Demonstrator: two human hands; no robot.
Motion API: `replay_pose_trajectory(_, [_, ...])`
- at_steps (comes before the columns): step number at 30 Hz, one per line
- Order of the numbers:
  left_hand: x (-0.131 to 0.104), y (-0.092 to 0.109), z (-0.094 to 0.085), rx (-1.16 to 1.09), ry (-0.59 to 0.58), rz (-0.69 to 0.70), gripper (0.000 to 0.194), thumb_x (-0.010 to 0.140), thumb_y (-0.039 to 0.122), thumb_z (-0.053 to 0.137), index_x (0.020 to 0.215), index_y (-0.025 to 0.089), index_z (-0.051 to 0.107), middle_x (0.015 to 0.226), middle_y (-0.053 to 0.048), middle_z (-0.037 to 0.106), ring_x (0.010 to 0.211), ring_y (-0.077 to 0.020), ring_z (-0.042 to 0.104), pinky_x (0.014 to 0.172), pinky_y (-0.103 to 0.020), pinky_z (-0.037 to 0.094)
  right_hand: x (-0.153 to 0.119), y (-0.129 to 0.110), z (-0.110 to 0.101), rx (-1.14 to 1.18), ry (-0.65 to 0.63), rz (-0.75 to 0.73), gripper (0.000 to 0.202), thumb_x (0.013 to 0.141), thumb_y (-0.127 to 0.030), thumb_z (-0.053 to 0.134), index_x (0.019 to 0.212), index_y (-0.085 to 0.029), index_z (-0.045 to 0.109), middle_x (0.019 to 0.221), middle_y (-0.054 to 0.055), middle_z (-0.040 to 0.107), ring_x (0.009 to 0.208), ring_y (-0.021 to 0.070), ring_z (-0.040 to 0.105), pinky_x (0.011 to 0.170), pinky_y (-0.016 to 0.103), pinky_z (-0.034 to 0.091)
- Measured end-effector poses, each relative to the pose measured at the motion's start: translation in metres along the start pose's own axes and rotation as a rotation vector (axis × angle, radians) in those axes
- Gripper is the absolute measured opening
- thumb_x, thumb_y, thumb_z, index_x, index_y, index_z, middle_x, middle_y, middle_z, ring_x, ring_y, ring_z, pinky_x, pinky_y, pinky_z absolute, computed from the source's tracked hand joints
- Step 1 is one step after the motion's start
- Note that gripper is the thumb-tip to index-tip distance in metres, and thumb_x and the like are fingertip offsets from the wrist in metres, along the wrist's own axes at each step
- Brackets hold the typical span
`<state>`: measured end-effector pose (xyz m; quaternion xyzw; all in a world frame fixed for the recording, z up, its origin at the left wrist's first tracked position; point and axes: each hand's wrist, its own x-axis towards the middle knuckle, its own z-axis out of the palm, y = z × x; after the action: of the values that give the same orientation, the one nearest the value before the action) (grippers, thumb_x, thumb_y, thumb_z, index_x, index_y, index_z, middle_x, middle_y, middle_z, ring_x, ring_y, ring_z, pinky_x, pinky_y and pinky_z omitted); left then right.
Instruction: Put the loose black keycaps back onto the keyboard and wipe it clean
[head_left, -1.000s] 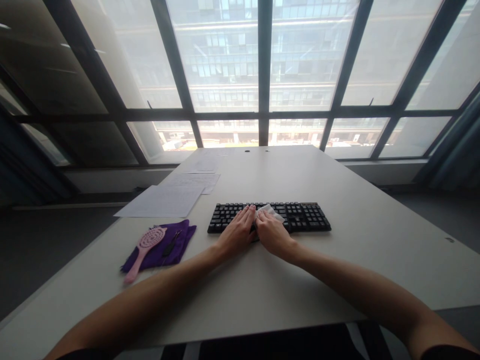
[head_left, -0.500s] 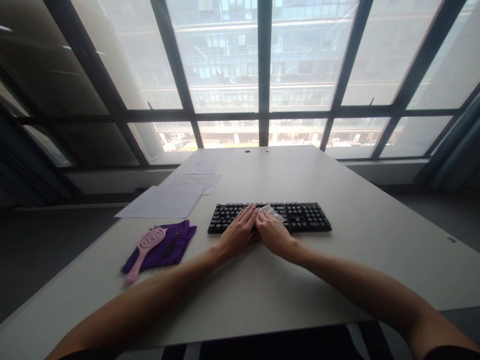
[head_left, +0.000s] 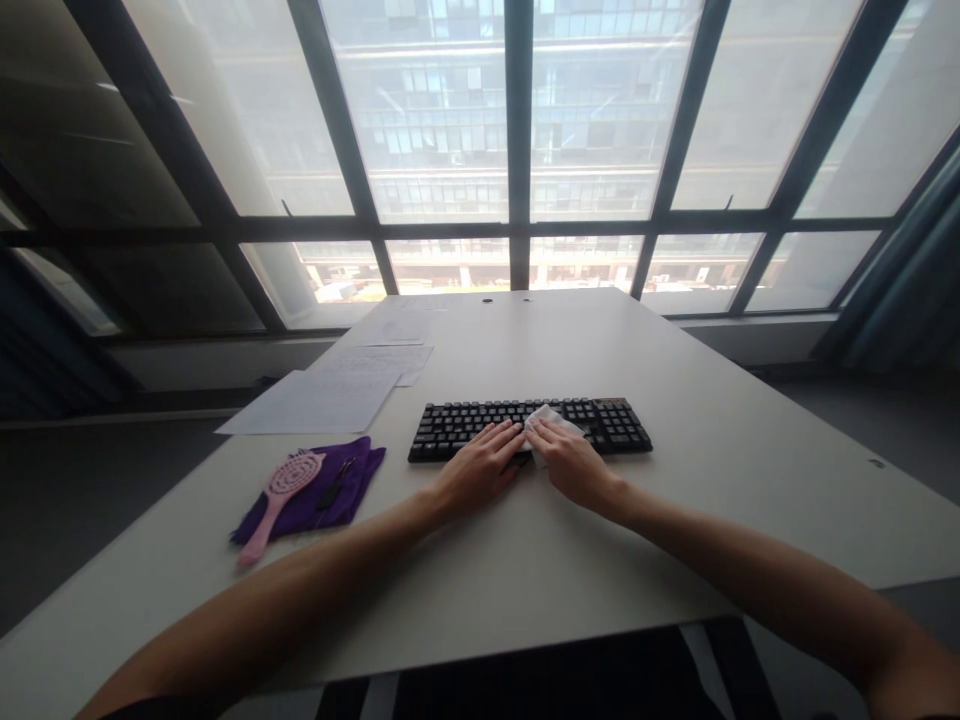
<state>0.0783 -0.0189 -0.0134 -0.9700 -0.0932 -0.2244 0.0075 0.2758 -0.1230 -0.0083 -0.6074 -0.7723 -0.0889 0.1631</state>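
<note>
A black keyboard lies flat on the white table, long side toward me. My left hand rests on its front middle part with fingers stretched out over the keys. Just to the right, my right hand presses a crumpled white tissue onto the keys, its fingers on top of the cloth-like sheet. The two hands are slightly apart. Part of the keyboard's front edge is hidden under them.
Left of the keyboard, a folded purple cloth carries a pink hairbrush and a small dark object. Sheets of paper lie along the table's left edge. Tall windows stand beyond the white table.
My right hand has slid to the right over the keys with the tissue, opening a gap from my left hand. The whole view has shifted a little.
</note>
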Motion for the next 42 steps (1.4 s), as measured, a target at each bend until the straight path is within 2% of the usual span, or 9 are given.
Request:
replay_pose_trajectory(17, [-0.001, 0.0, 0.001, -0.061, -0.033, 0.047, 0.059, 0.098, 0.025, 0.055, 0.154, 0.016, 0.04, 0.157, -0.015, 0.046, 0.149, -0.0298, 0.039, 0.123, -0.053, 0.035, -0.003, -0.01, 0.003, -0.009, 0.013, 0.077, 0.06, 0.087, -0.001, 0.041, 0.146, -0.001, 0.052, 0.151, 0.021, 0.051, 0.144, 0.0267, 0.045, 0.119, 0.04, 0.036])
replay_pose_trajectory(24, [0.001, 0.004, 0.001, -0.088, -0.022, 0.038, 0.057, 0.098, 0.024, 0.054, 0.153, 0.016, 0.041, 0.155, -0.016, 0.048, 0.148, -0.0304, 0.04, 0.122, -0.054, 0.037, -0.005, -0.011, 0.004, -0.019, 0.051, 0.077, 0.057, 0.089, -0.003, 0.042, 0.144, -0.001, 0.054, 0.15, 0.021, 0.052, 0.142, 0.0268, 0.047, 0.119, 0.04, 0.038])
replay_pose_trajectory(31, [-0.002, 0.004, 0.003, -0.075, -0.029, 0.038, 0.06, 0.096, 0.019, 0.054, 0.154, 0.015, 0.039, 0.157, -0.016, 0.045, 0.15, -0.0301, 0.037, 0.122, -0.054, 0.036, -0.007, -0.012, 0.007, -0.027, 0.089, 0.067, 0.056, 0.087, -0.002, 0.044, 0.142, -0.001, 0.057, 0.147, 0.021, 0.056, 0.14, 0.0287, 0.05, 0.117, 0.04, 0.042])
replay_pose_trajectory(42, [-0.004, 0.006, 0.002, -0.098, -0.018, 0.035, 0.062, 0.096, 0.017, 0.054, 0.156, 0.014, 0.037, 0.157, -0.016, 0.045, 0.15, -0.0286, 0.037, 0.122, -0.052, 0.037, -0.008, -0.015, 0.006, 0.012, 0.081, 0.091, 0.057, 0.086, -0.001, 0.043, 0.141, -0.001, 0.059, 0.148, 0.018, 0.055, 0.14, 0.0291, 0.05, 0.118, 0.04, 0.041])
